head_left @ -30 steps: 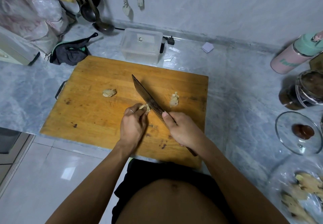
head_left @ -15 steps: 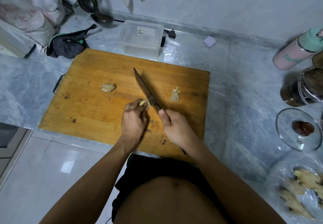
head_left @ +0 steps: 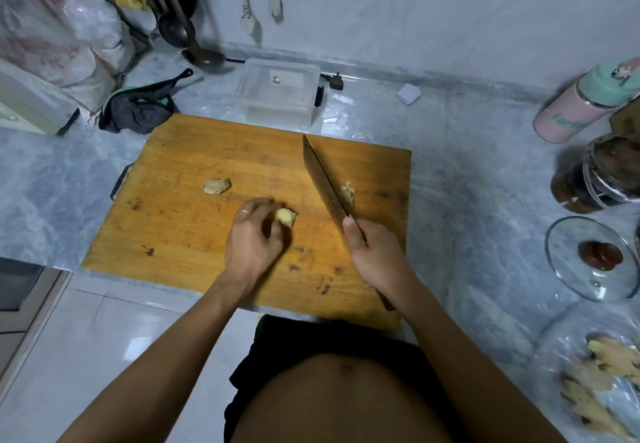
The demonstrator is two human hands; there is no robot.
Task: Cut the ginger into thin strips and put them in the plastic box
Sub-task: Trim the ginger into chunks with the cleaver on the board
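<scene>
The ginger piece [head_left: 286, 216] sits on the cutting board [head_left: 180, 231], pinched at the fingertips of the left hand [head_left: 254, 235]. The knife [head_left: 325, 183], gripped by the right hand [head_left: 375, 255], lies at its 3 o'clock, blade running toward 11 o'clock. Cut ginger strips [head_left: 347, 193] lie just beyond the blade; the plastic box [head_left: 277, 91] stands at 12 o'clock.

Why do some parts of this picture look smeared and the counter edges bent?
Head view: the left hand holding the ginger piece is motion-blurred; the right hand and knife stay sharper. The ginger bag at the corner is soft. The wide lens bows the board and counter edges. Glare streaks the counter beside the box.
</scene>
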